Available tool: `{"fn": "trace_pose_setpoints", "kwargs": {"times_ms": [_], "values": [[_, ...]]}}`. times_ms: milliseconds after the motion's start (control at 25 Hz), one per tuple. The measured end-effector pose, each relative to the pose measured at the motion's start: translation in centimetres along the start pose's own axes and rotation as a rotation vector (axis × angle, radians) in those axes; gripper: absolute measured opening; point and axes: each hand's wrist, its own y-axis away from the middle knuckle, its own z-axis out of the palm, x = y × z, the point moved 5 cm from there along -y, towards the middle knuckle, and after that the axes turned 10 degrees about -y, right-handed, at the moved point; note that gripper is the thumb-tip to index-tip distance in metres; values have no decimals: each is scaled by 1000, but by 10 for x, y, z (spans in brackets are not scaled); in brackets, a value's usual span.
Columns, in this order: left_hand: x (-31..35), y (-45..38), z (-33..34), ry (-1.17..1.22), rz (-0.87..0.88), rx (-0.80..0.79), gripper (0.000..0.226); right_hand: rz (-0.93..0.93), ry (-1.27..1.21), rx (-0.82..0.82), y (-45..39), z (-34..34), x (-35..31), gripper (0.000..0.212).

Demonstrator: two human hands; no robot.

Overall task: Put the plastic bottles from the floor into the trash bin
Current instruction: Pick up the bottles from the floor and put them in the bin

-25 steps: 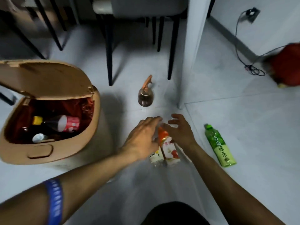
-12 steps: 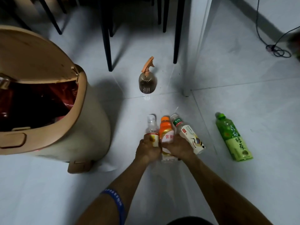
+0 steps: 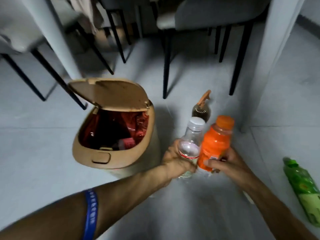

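Note:
My left hand grips a clear bottle with a white cap, held upright above the floor. My right hand holds an orange bottle with an orange cap right beside it. The tan trash bin stands to the left with its lid raised; a red liner and a bottle with a red label show inside. A green bottle lies on the floor at the right edge.
A brown spray bottle with an orange trigger stands on the floor behind the held bottles. Black chair legs and a white post rise behind. A second white post is at the back left.
Both hands have lifted the clear and orange bottles off the floor. The view has swung up and left, so the bin sits nearer the middle. The third bottle by my right hand is out of sight.

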Motion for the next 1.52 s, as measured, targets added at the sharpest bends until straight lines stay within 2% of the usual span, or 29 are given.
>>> {"fn": "trace_pose_setpoints", "kwargs": {"times_ms": [40,160,280,440,520,600,680,760,800,880,960,1040,1160,1280,1400,1520], "values": [[21,12,-20,-39,87,-10,47,-74,1,-35,-5,10,-33,56],[69,54,-83,-77,312,-94,78,-265,-15,-130,-8,53,-118,49],[80,87,-170,-85,416,34,80,-376,10,-151,-11,106,-161,62],[33,71,-239,-566,329,216,82,-351,140,-183,-34,161,-158,73],[4,54,-244,-798,231,157,95,-317,274,-138,-42,175,-153,77],[-12,43,-245,-902,186,80,104,-296,428,-77,-46,175,-149,81],[-14,44,-249,-878,229,148,86,-289,465,-62,-44,171,-143,83],[-4,54,-242,-807,310,313,58,-266,447,-45,-43,162,-135,79],[3,58,-230,-774,362,360,46,-241,428,-25,-43,154,-130,76],[22,59,-190,-757,479,309,38,-199,395,20,-43,136,-118,68],[39,47,-138,-808,592,178,44,-169,356,71,-40,115,-109,62],[51,25,-89,-824,623,80,51,-156,347,134,-36,88,-96,58],[45,-17,-6,-804,468,-39,53,-98,389,269,-20,18,-49,53],[23,-51,89,-812,349,-189,55,100,415,428,6,-65,19,50],[2,-69,179,-783,319,-286,63,222,528,514,35,-129,68,52],[-25,-73,253,-870,335,-401,72,270,817,672,64,-192,100,70]]}}
